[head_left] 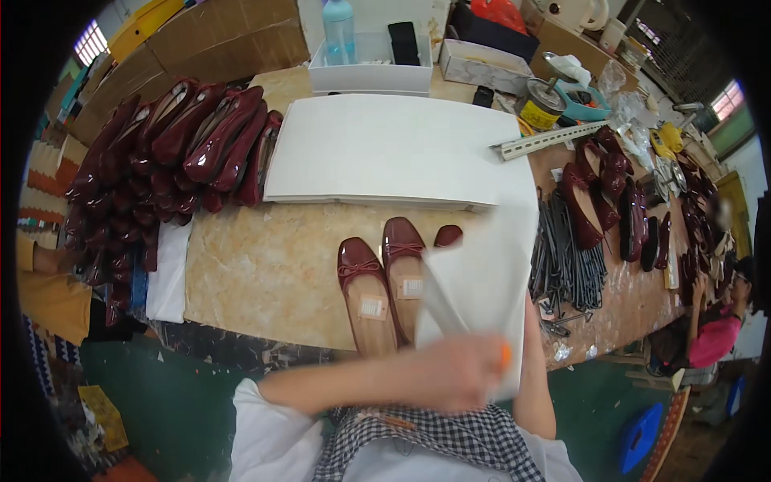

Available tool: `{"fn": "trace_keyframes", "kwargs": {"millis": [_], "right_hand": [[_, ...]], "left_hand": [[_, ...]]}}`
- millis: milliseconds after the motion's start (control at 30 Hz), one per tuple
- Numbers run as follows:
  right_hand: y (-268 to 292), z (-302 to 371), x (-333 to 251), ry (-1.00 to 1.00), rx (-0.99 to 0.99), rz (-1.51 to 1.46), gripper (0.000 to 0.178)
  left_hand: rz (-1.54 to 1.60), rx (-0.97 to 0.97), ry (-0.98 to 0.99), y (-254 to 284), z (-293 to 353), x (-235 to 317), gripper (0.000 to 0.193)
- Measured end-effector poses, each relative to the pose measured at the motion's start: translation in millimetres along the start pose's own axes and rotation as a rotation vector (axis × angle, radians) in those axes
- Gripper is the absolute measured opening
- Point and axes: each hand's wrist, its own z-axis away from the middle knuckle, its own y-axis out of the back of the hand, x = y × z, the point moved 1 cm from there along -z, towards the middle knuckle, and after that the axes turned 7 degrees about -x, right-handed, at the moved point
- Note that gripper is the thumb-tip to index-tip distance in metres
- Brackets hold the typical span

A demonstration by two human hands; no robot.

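My left hand (458,373) reaches across in front of my body, blurred, its fingers closed at the lower edge of a white paper sheet (482,281). An orange spot (504,357) shows at its fingertips. The sheet is raised and creased, and it hides my right hand; only my right forearm (540,377) shows beside it. Just beyond my left arm lie a dark red ballet flat (359,257) with a bow and a second flat (401,233), both with white labels inside. The toe of another red shoe (448,234) peeks out behind the sheet.
A stack of white paper (393,149) lies at the table's middle. Many red flats (161,153) are piled at the left. Dark metal-like strips (566,249) and more red shoes (590,193) lie at the right. A white tray (369,80) stands behind; a co-worker (711,329) sits far right.
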Motion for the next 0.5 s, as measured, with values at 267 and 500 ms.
{"fn": "trace_keyframes", "kwargs": {"millis": [267,500], "right_hand": [[-17,-16,33,-0.017,-0.413,1.32,0.068],[-58,-16,35,0.64,-0.435,1.72,0.07]], "left_hand": [[-0.134,0.549,0.044,-15,63,-22,0.024],[0.761,0.611,0.544,-33,49,-68,0.033]]}}
